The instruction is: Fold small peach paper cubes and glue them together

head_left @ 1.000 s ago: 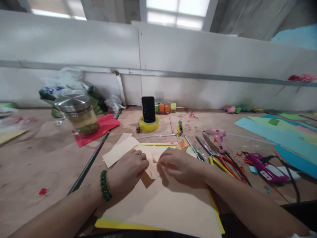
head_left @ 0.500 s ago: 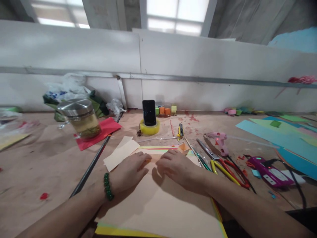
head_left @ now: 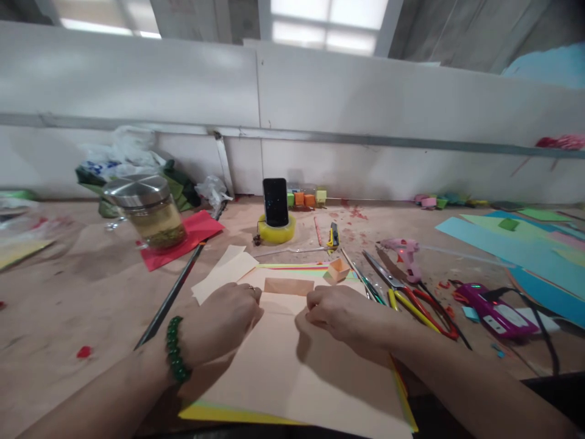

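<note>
The left hand point(head_left: 231, 317) and the right hand point(head_left: 345, 314) are bent over a pile of smooth, flat paper point(head_left: 292, 378); its top sheet is plain peach, with yellow and green edges poking out below; a peach strip point(head_left: 289, 286), long and thin, is between the two hands near the far edge of the pile; the fingers of each hand are curled in narrow at its two ends, but the tips are tucked away, so I cannot tell if they pinch it; a bracelet of round, shiny green beads point(head_left: 176, 349) is on the left wrist; a tiny peach paper box point(head_left: 339, 269), with straight sides and an open top, sits just past the right hand; two pale paper pieces point(head_left: 231, 268) lie past the left hand; scissors with red handles point(head_left: 427, 308) and a pink glue gun point(head_left: 406, 256) lie on the right; a black phone point(head_left: 275, 202) stands up at a round yellow tape roll point(head_left: 277, 230); a clear glass jar point(head_left: 158, 222) with a shiny metal lid is on red paper point(head_left: 201, 228); blue marks show on the crinkly white plastic bag point(head_left: 130, 149), too small to read.
</note>
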Demonstrator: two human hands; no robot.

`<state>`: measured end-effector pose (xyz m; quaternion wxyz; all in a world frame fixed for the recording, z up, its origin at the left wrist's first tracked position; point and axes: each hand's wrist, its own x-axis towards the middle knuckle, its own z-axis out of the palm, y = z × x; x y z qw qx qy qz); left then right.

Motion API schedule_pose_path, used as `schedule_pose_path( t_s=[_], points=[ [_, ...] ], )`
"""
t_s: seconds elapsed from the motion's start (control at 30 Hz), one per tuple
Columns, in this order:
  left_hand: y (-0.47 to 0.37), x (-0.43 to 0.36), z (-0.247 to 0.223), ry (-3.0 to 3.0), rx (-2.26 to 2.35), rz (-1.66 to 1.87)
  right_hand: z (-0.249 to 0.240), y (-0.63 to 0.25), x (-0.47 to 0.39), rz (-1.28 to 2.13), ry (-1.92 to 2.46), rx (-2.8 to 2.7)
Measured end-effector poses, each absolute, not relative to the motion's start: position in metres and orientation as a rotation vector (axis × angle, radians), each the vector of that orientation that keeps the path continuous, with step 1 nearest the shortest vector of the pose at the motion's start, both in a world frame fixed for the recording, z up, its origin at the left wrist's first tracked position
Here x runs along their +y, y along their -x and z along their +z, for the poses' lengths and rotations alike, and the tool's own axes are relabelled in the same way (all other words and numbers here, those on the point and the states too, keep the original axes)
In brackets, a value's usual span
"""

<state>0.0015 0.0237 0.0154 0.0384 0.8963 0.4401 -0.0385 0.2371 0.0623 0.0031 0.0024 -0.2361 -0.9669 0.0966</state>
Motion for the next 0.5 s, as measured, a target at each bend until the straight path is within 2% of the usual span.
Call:
schedule_pose_path(
  t_s=[0.13,0.23,0.33,0.5],
  points=[
    [0.001,0.027,0.020,-2.689,1.535,-0.061,0.013,-0.239,0.058,0.402,0.842,-3.039],
    [-0.005,0.029,0.015,-2.682,1.669,0.233,0.004,-0.238,0.063,0.417,0.793,-2.979],
    [-0.014,0.030,0.004,-2.646,1.530,0.465,-0.012,-0.235,0.073,0.352,0.686,-2.827],
    [-0.021,0.034,-0.007,-2.552,1.352,0.262,-0.023,-0.229,0.079,0.152,0.887,-2.419]
  ],
)
